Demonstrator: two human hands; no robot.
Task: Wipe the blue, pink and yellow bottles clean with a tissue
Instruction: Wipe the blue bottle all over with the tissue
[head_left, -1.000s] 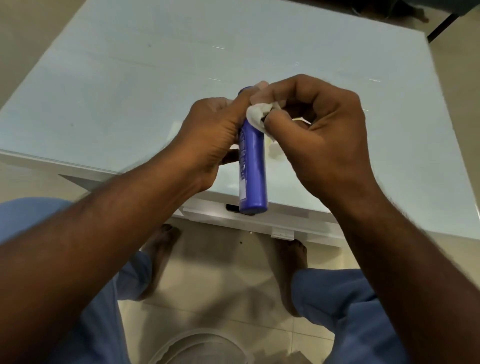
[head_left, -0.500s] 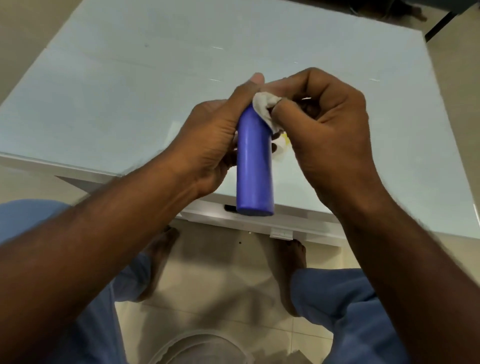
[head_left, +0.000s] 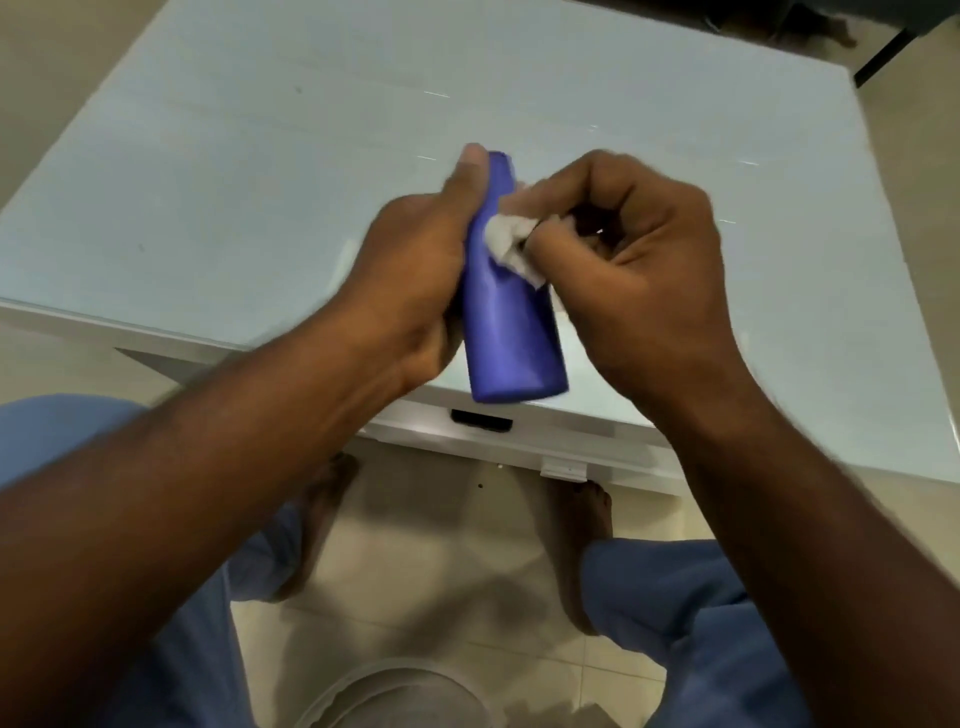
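Note:
My left hand (head_left: 410, 270) grips the blue bottle (head_left: 506, 322) from its left side, thumb lying up along it near the top. The bottle is held in the air above the table's near edge, its flat base toward me and tilted a little to the right. My right hand (head_left: 634, 260) pinches a crumpled white tissue (head_left: 511, 241) between thumb and fingers and presses it against the bottle's upper right side. The picture is blurred by motion. No pink or yellow bottle shows in this view.
A pale glass-topped table (head_left: 260, 182) spreads out behind my hands, its white front edge (head_left: 571, 441) just below the bottle. Under it are my bare feet on beige floor tiles, my blue-trousered knees, and a round white rim (head_left: 395, 680) at the bottom.
The tissue has slid from the bottle's top down onto its upper side. The bottle has turned, its label no longer showing, and its base has swung slightly right.

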